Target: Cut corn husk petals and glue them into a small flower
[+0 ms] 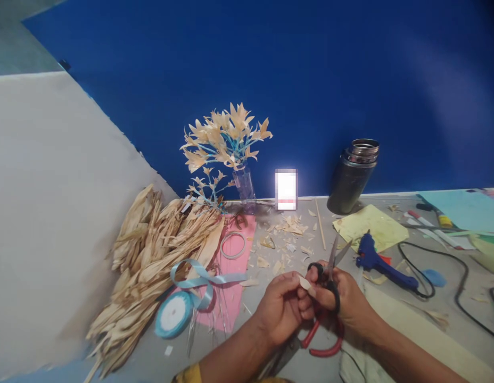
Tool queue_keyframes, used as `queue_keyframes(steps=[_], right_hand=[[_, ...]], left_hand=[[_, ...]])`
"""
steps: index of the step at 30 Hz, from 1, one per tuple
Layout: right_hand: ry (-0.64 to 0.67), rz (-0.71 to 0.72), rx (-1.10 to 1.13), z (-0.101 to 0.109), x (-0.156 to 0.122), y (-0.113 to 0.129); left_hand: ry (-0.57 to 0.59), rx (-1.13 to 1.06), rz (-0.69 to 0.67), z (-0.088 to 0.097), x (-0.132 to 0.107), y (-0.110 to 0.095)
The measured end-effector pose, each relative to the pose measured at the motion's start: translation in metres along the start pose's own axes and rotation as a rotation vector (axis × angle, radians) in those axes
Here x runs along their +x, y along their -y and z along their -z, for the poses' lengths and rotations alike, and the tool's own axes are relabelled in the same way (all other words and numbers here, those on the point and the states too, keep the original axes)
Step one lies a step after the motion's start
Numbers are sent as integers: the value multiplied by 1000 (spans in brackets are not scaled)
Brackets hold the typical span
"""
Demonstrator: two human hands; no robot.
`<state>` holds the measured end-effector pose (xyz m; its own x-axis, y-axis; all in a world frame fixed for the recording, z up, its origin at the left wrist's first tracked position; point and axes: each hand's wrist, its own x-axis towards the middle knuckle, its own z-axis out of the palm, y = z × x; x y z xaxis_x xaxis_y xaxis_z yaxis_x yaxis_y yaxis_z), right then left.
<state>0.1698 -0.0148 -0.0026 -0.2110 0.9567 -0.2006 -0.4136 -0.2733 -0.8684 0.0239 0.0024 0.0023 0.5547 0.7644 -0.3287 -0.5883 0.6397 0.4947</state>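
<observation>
My left hand [285, 303] pinches a small pale husk petal [305, 283] between thumb and finger. My right hand [346, 298] holds a pair of scissors [332, 260] with black finger loops, blades apart and pointing away from me. Its thumb also touches the petal. Just below both hands are the curved red handles [329, 351] of a tool whose head is hidden. Husk scraps [289, 226] lie beyond the hands. To the right is a blue glue gun [385, 266] with a black cord.
A dried corn husk bundle [159, 244], a light-blue ribbon spool [174, 314], a wire coil [232, 257] and pink paper [235, 287] are at left. Husk flowers [227, 133] stand in a clear vase [245, 189]. A dark flask [351, 181] leans by the blue wall, near yellow paper [369, 223].
</observation>
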Motion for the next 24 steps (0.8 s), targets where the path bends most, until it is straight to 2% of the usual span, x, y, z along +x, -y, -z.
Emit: queue_keyframes(steps=[2,6,10,13,20,24], right_hand=[[23,-24,25,-3,0,3],[16,-7,-64,-3,0,4],[-29,42,-140,6,3,3],[-97,87,-216,12,5,3],[-53,27,-144,6,4,2],[-125,56,-192,9,5,0]], left_hand=[[-46,60,-36,1,0,-1],[-101,287,-99,2,-1,-1],[-119,181,-74,3,0,-3],[-149,146,-112,4,1,-5],[-196,302,-143,3,-1,-3],[-203,330,-120,2,-2,-4]])
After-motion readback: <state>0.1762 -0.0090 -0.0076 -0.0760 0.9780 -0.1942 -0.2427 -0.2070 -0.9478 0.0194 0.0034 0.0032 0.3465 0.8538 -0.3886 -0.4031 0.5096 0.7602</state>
